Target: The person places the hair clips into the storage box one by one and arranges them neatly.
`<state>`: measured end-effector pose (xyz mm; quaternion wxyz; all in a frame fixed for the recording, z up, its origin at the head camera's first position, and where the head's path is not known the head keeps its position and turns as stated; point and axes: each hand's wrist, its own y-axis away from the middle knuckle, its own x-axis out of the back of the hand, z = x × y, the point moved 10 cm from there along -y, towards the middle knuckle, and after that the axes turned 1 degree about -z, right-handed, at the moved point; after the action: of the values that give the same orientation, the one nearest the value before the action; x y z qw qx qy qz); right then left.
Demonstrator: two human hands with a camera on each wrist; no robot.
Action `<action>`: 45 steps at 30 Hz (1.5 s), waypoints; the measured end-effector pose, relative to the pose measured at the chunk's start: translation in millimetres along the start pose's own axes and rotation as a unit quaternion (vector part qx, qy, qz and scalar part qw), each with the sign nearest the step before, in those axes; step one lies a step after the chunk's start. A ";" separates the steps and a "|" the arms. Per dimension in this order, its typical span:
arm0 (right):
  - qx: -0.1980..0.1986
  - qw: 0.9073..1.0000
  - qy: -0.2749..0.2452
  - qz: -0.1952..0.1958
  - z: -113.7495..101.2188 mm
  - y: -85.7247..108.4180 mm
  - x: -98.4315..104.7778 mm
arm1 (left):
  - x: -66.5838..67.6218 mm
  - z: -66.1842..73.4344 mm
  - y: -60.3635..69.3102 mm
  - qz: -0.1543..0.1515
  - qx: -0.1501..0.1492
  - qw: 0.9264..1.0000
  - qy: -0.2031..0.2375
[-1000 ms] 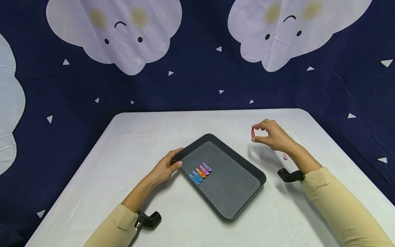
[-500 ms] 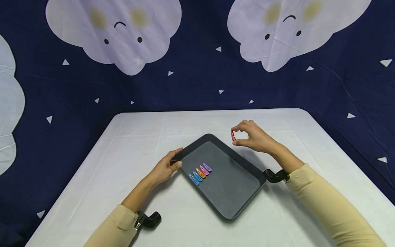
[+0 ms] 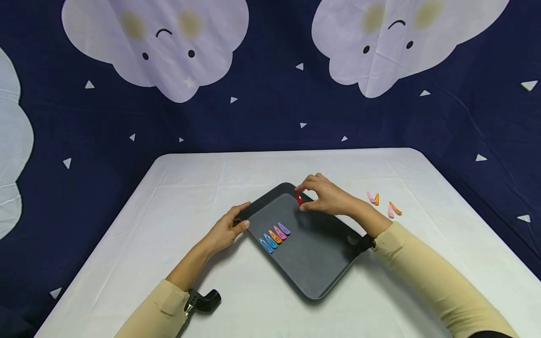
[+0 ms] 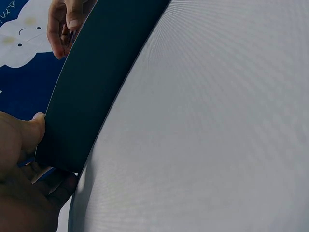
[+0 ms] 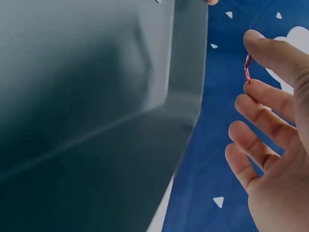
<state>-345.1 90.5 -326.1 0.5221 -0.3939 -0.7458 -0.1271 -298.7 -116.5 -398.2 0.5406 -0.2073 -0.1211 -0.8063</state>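
1. One red clip (image 3: 299, 199) is hanging above the tray (image 3: 313, 270), the right hand (image 3: 327, 195) pinching its ends.
2. The left hand (image 3: 226, 231) is gripping the tray's corner.
3. Probably, good placing is requiring gentle, level lowering beside the purple clip (image 3: 284, 228).

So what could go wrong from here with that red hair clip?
Two things, perhaps. The right hand holds the red clip only between thumb and fingertip, above the tray, so it might slip and drop out of place. Also, the left hand grips the tray's corner; a jerk there could shift the neat row of five clips, which lie loose on the tray floor.
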 end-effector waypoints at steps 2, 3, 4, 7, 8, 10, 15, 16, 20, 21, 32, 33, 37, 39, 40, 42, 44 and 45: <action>0.005 1.000 -0.001 -0.009 -1.8 -1.9 -6.0 | -0.1 0.0 -0.3 0.000 0.000 1.000 -0.001; 0.009 1.000 0.000 -0.014 -2.9 -2.6 -8.8 | -0.1 0.6 -0.4 0.000 0.000 1.000 -0.002; 0.014 1.000 0.001 -0.018 -4.1 -3.3 -11.6 | -0.2 0.6 -0.5 -0.001 -0.002 1.000 -0.002; 0.029 0.999 0.006 -0.032 -8.9 -4.9 -19.5 | -0.4 -4.2 -2.2 0.001 -0.006 1.000 0.000; 0.033 0.999 0.008 -0.039 -10.6 -5.1 -22.3 | -0.5 -3.5 -1.9 0.000 -0.006 1.000 0.001; 0.036 0.998 0.010 -0.052 -12.7 -5.5 -27.9 | -0.5 -3.8 -1.9 0.001 -0.004 1.000 0.002; 0.027 0.996 0.011 -0.085 -13.1 -5.4 -41.7 | -0.1 -4.8 -2.0 0.002 -0.005 1.000 -0.004; 0.026 0.996 0.012 -0.090 -13.0 -5.3 -44.1 | 0.0 -5.0 -2.1 0.003 -0.006 1.000 -0.006; 0.028 0.994 0.011 -0.106 -13.3 -4.8 -52.6 | -0.1 -5.7 -2.6 0.004 -0.005 1.000 -0.010; 0.030 0.994 0.013 -0.108 -13.6 -4.6 -54.3 | 0.0 -6.0 -2.6 0.004 -0.005 1.000 -0.011; 0.044 0.990 0.020 -0.131 -16.5 -4.7 -68.6 | -0.4 -8.3 -2.7 0.000 -0.004 1.000 -0.004; 0.045 0.990 0.025 -0.133 -16.5 -4.4 -69.8 | -0.4 -8.5 -2.6 0.000 -0.003 1.000 -0.003; 0.042 0.988 0.036 -0.143 -14.2 -3.4 -74.7 | -0.3 -7.7 -2.3 0.000 -0.003 1.000 -0.002; 0.039 0.988 0.040 -0.147 -12.8 -2.8 -76.7 | -0.6 -7.1 -2.1 -0.001 -0.003 1.000 -0.002; 0.038 0.987 0.041 -0.148 -12.1 -2.7 -77.3 | -0.6 -6.8 -2.0 -0.001 -0.004 1.000 -0.002; 0.038 0.987 0.043 -0.150 -11.6 -2.3 -78.2 | -0.9 -6.7 -2.2 0.000 -0.004 1.000 -0.002; 0.038 0.987 0.044 -0.150 -11.4 -2.1 -78.7 | -0.9 -7.0 -2.3 -0.001 -0.003 1.000 -0.002; 0.039 0.987 0.045 -0.149 -11.5 -2.2 -78.7 | -0.8 -7.2 -2.2 0.000 -0.002 1.000 -0.001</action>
<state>-327.5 46.4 -389.9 0.5450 -0.2515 -0.7765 -0.1918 -302.0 -118.0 -404.9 0.5401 -0.2091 -0.1202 -0.8063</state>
